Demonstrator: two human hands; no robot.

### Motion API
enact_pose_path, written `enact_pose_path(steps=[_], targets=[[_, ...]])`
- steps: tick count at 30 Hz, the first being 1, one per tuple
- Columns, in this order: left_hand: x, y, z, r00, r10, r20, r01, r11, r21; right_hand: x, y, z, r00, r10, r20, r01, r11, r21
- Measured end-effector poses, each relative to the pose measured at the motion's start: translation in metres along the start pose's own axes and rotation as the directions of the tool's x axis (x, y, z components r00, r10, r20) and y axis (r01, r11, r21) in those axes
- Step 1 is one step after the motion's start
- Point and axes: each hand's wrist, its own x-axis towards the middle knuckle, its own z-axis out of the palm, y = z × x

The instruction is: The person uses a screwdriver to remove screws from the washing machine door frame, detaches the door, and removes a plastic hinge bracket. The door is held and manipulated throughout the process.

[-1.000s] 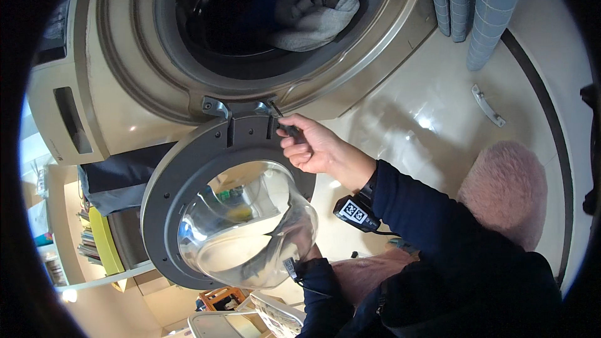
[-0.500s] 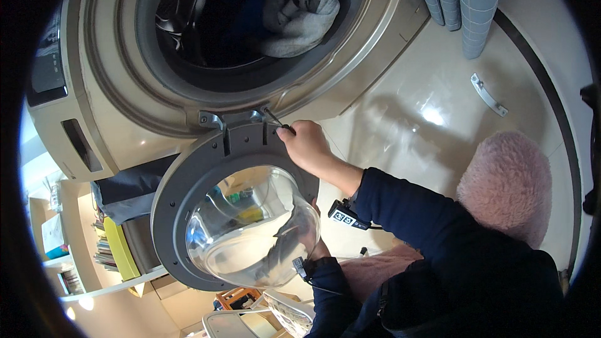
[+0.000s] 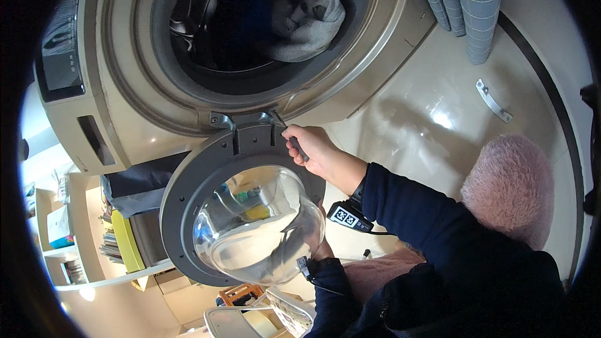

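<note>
My right hand (image 3: 316,153) grips a dark-handled screwdriver (image 3: 298,149), its shaft reaching the right end of a metal hinge (image 3: 222,120) on the champagne washing machine (image 3: 125,100). The round door (image 3: 183,213), with a dark frame and clear glass bowl (image 3: 250,238), hangs open below the drum. My left hand (image 3: 320,245) holds the door's right edge, its fingers partly hidden behind it. In the drum lie a grey cloth (image 3: 310,31) and darker laundry.
A curved silver part (image 3: 491,100) lies on the tiled floor. Grey-blue checked fabric (image 3: 479,19) hangs at upper right. A fluffy pink object (image 3: 507,188) is beside my right arm. Shelves (image 3: 69,238) and a white folding chair (image 3: 231,319) are at lower left.
My right hand has shifted and rolled on the screwdriver handle, its fingers now wrapped differently. The view has moved slightly; the door and my left hand stay in place on each other.
</note>
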Motion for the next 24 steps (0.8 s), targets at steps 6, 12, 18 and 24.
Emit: enact_pose_path(steps=[6, 12, 18, 24], targets=[[0.0, -0.016, -0.01, 0.655, 0.485, 0.579, -0.679, 0.042, 0.733, 0.003, 0.018, -0.013, 0.932, -0.359, -0.041, 0.304, 0.841, -0.447], [-0.042, 0.013, 0.027, 0.427, 0.68, 0.596, -0.839, 0.052, 0.542, 0.016, 0.021, -0.019, 0.837, -0.548, 0.018, 0.422, 0.623, -0.658], [-0.042, 0.016, 0.025, 0.4, 0.684, 0.61, -0.649, -0.258, 0.715, 0.011, 0.022, -0.022, 0.915, -0.402, 0.028, 0.34, 0.731, -0.591], [-0.006, -0.008, -0.011, 0.272, 0.663, 0.698, -0.707, -0.355, 0.612, 0.014, 0.019, -0.027, 0.901, -0.418, 0.114, 0.388, 0.66, -0.643]])
